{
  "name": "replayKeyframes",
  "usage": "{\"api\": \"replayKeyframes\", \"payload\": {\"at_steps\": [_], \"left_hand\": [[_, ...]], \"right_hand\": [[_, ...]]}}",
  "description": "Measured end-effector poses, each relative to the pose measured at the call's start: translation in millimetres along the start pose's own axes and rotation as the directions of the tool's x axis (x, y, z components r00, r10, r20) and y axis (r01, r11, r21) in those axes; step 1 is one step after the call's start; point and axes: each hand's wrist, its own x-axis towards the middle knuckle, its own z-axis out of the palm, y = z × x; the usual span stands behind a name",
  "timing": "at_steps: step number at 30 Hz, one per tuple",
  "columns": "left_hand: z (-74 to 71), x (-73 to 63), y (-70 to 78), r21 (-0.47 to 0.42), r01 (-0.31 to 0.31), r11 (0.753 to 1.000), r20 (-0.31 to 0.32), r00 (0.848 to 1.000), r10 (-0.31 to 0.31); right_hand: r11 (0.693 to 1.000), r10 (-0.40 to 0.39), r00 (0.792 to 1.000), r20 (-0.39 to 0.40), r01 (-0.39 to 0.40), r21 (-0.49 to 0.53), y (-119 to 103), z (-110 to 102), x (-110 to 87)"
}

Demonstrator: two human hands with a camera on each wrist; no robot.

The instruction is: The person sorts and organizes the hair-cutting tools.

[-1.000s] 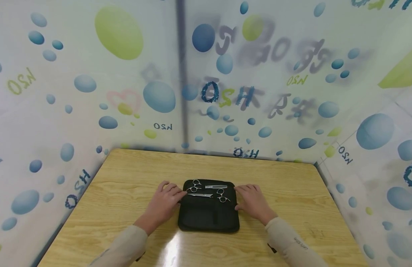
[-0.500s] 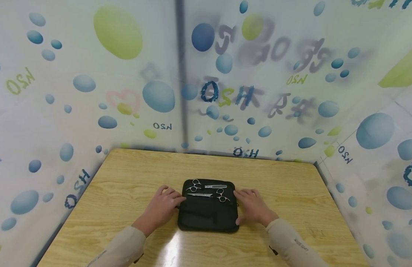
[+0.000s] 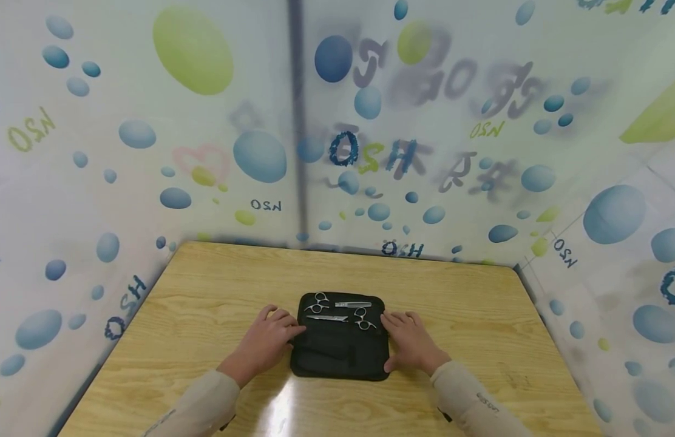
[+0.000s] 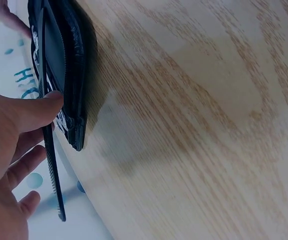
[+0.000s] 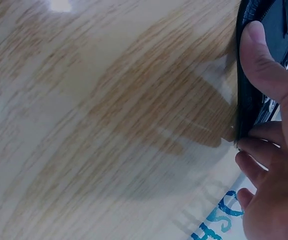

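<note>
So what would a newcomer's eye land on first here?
Likely the two silver scissors against the black zippered case, on the wooden table. Next, in the left wrist view, the black comb pinched by the left fingers. Then the wall behind, scattered with blue and green ovals.

Black comb (image 4: pixel 53 165) — in left hand (image 4: pixel 3 131)

There is one table (image 3: pixel 206 285), and on it one black case (image 3: pixel 340 373). Two pairs of scissors lie on the case, counted as one far pair (image 3: pixel 352 304) and one near pair (image 3: pixel 326 318). There is one comb (image 4: pixel 51 155). Two hands show, one left hand (image 3: pixel 266 340) and one right hand (image 3: pixel 413 341), with two sleeves, one left sleeve (image 3: pixel 198 403) and one right sleeve (image 3: pixel 474 397).
</note>
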Motion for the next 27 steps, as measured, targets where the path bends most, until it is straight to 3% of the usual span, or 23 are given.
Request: {"api": "replayKeyframes", "payload": {"at_steps": [13, 27], "left_hand": [[2.1, 2.2, 2.5, -0.004, -0.035, 0.999, 0.051, 0.998, 0.036], [5.5, 3.2, 5.4, 0.001, -0.036, 0.999, 0.075, 0.997, 0.036]], "right_hand": [[1.0, 0.007, 1.0, 0.011, -0.007, -0.004, -0.6, 0.3, 0.0], [0.999, 0.014, 0.996, 0.086, -0.009, -0.048, 0.3, -4.9, 0.9]]}}
